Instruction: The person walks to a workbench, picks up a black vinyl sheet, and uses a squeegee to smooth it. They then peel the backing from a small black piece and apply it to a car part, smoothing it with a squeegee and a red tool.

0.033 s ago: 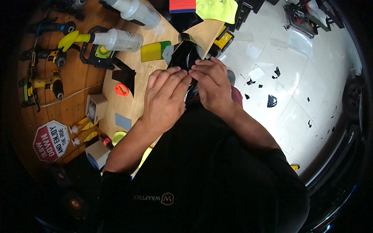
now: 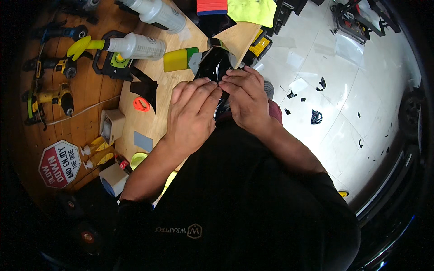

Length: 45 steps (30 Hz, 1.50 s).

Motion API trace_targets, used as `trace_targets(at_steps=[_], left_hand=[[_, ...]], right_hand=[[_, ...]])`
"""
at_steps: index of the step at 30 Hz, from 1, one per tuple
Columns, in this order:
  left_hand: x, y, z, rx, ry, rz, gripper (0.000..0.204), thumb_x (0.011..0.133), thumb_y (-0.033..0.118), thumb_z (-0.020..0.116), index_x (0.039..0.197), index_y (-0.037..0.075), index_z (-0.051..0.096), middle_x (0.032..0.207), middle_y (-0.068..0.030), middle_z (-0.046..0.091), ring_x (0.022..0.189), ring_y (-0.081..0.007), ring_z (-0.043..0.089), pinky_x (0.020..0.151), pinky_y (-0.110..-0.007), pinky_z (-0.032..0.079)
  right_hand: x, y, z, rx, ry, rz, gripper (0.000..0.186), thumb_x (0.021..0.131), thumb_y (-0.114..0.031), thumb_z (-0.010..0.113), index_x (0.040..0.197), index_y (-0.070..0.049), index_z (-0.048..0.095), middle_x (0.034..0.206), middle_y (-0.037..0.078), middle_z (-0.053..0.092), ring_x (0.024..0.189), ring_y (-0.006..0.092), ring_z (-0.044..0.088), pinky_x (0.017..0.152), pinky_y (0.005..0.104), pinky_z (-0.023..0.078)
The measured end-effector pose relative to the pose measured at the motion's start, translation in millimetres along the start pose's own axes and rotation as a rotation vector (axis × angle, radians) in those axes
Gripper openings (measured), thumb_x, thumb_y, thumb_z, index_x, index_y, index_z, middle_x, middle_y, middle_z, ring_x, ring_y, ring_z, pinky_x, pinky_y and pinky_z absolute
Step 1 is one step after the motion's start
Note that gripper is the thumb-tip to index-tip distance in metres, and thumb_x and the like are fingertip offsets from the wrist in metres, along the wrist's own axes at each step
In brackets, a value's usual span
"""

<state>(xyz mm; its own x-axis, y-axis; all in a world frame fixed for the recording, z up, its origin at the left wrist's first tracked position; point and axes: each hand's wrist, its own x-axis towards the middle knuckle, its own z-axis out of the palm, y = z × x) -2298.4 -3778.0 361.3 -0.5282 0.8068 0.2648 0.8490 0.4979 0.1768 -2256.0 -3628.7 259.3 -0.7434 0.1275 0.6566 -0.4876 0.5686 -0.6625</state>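
Note:
A glossy black curved part (image 2: 214, 65), like a car mirror cover, lies at the workbench edge with its near end towards my body. My left hand (image 2: 193, 108) grips its left near side, fingers bent together over the top. My right hand (image 2: 246, 97) holds the opposite side, fingertips curled onto the surface. The fingertips of both hands almost meet over the middle of the part. My palms hide its near end, and the thumbs are mostly out of sight. Beside the part's left edge are a grey flat piece (image 2: 194, 63) and a yellow-and-green squeegee (image 2: 178, 59).
On the wooden workbench (image 2: 165, 90) lie an orange ring-shaped cutter (image 2: 141, 104), a grey card (image 2: 143, 141) and a spray bottle (image 2: 138, 46). A red squeegee (image 2: 211, 6) and a yellow-green cloth (image 2: 253, 11) lie at the far end. Black scraps (image 2: 316, 117) litter the floor at right.

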Motion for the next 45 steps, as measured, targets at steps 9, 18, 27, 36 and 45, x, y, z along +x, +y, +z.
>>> trace_targets(at_steps=[9,18,27,36,45], left_hand=[[-6.1,-0.7,0.1,0.012,-0.04,-0.022,0.04,0.064,-0.002,0.062,0.104,-0.002,0.066,0.109,-0.0117,0.064,0.108,-0.0287,0.059,0.092,-0.04,0.041],[-8.3,-3.2,3.6,-0.023,-0.021,-0.028,0.04,0.067,-0.003,0.063,0.106,-0.002,0.067,0.112,-0.0117,0.063,0.11,-0.0288,0.058,0.093,-0.041,0.041],[-15.1,-4.9,5.0,0.012,-0.095,-0.006,0.043,0.068,0.002,0.064,0.111,-0.003,0.064,0.12,-0.0134,0.06,0.118,-0.0281,0.053,0.095,-0.042,0.04],[-29.5,8.0,-2.2,-0.175,-0.099,-0.087,0.042,0.08,0.005,0.065,0.121,-0.002,0.058,0.13,-0.0193,0.052,0.126,-0.0357,0.046,0.104,-0.05,0.035],[-8.5,-20.3,7.2,-0.511,0.199,-0.48,0.028,0.086,0.008,0.066,0.112,-0.003,0.062,0.112,-0.0189,0.061,0.104,-0.0285,0.059,0.091,-0.035,0.045]], right_hand=[[0.0,-3.2,2.3,0.013,-0.006,0.046,0.035,0.066,-0.001,0.069,0.1,-0.009,0.066,0.104,0.005,0.061,0.107,0.0214,0.06,0.099,0.0449,0.038],[-0.1,-5.2,2.2,0.035,0.005,0.07,0.034,0.068,0.0,0.067,0.101,-0.009,0.065,0.103,0.004,0.061,0.105,0.022,0.06,0.098,0.045,0.038],[-0.8,-2.9,0.8,-0.038,-0.055,0.033,0.03,0.071,-0.004,0.068,0.1,-0.01,0.065,0.103,0.004,0.061,0.106,0.021,0.059,0.098,0.0463,0.037],[-0.7,-3.8,8.8,-0.147,-0.091,0.022,0.033,0.072,-0.009,0.069,0.104,-0.01,0.065,0.106,0.004,0.059,0.111,0.0208,0.056,0.101,0.0478,0.035],[-5.7,-1.8,18.1,-0.197,-0.055,0.028,0.041,0.067,-0.002,0.068,0.107,-0.01,0.066,0.107,0.005,0.059,0.112,0.0231,0.056,0.102,0.049,0.034]])
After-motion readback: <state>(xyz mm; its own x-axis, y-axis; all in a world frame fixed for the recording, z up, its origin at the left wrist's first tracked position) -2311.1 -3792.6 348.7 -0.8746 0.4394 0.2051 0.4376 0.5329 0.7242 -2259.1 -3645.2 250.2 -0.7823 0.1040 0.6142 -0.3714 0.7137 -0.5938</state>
